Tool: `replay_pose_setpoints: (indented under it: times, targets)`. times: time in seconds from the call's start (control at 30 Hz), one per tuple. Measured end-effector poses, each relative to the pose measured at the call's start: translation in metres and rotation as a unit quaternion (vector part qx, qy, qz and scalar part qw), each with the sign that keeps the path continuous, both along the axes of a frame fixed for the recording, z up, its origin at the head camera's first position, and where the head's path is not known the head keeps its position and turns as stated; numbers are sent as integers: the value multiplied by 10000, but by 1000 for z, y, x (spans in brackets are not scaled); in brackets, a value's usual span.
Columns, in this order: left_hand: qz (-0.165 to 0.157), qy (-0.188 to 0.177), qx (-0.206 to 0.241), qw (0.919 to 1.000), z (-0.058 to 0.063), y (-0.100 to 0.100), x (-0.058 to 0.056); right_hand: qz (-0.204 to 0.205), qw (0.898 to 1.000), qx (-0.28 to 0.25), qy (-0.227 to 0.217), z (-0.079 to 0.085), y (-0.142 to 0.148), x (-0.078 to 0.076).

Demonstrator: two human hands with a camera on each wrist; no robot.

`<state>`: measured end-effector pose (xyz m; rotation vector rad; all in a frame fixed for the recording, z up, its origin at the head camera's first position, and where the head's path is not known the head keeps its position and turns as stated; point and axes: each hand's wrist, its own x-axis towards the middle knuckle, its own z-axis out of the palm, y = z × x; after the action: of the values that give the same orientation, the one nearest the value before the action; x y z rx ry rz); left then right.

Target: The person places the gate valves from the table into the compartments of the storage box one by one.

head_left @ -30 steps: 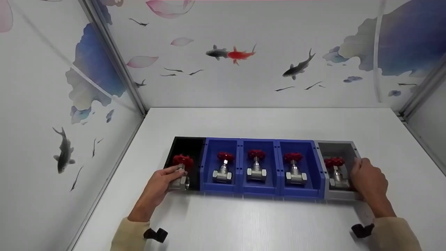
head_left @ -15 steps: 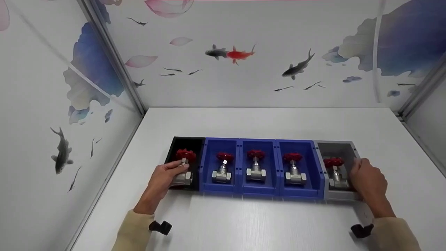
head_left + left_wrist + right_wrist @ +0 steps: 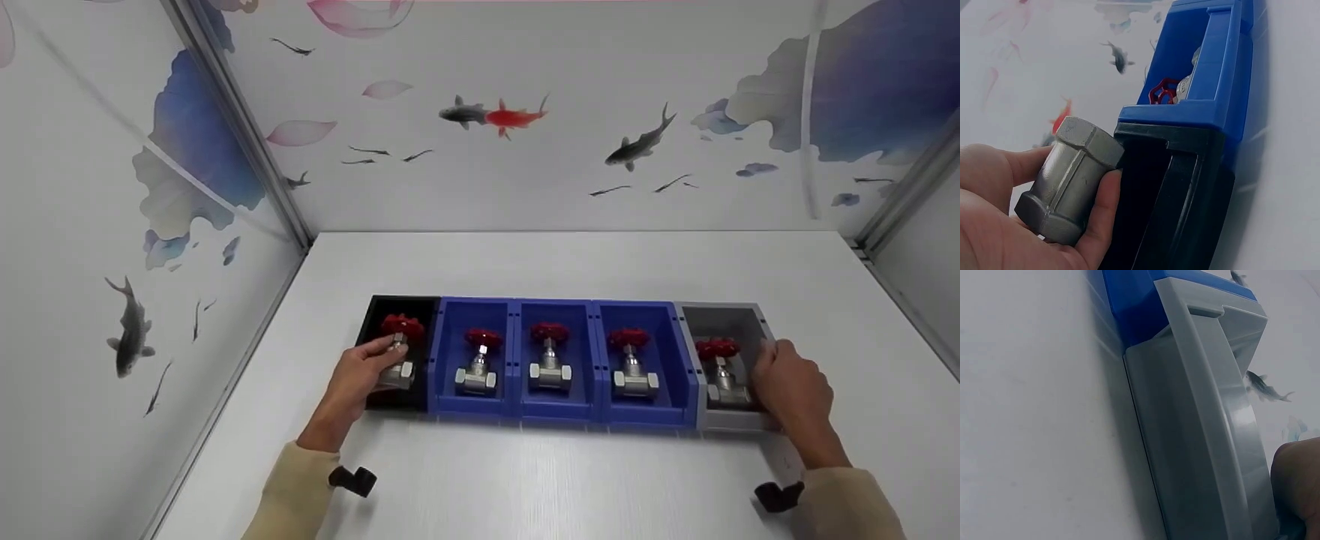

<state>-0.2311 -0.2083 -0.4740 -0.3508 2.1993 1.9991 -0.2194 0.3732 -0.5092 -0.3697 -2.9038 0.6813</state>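
My left hand (image 3: 358, 381) holds a metal gate valve (image 3: 397, 375) with a red handwheel over the black bin (image 3: 421, 401) at the row's left end. In the left wrist view the valve's steel body (image 3: 1075, 174) lies between thumb and fingers, apart from the black bin (image 3: 1216, 169). My right hand (image 3: 796, 384) grips the right side of the grey bin (image 3: 739, 420), its fingers partly hidden by the wall. Another gate valve (image 3: 726, 390) rests inside that grey bin. Only part of the right hand (image 3: 1297, 486) shows in the right wrist view.
Between the end bins stand three joined blue bins (image 3: 562, 411), each with a red-wheeled gate valve (image 3: 550, 373) in it. The row sits on a white table (image 3: 525, 480). Patterned white panels (image 3: 525, 180) close off the back and sides.
My left hand has carried the gate valve slightly rightward and toward the back, further over the black bin. The right hand keeps its place on the grey bin.
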Motion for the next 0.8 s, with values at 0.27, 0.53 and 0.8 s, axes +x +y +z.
replay_pose_setpoints:
  times: [0.27,0.53,0.8]
  targets:
    - [-70,59,37,10000,-3,0,-5,-21,10000,-13,-52,1,0,0]
    - [-124,-25,-361,9993,-7,0,-9,-58,9999,-27,-102,2,-1,0]
    - [-163,-60,-488,9987,-11,3,-13,-34,9999,-10,-109,0,0,0]
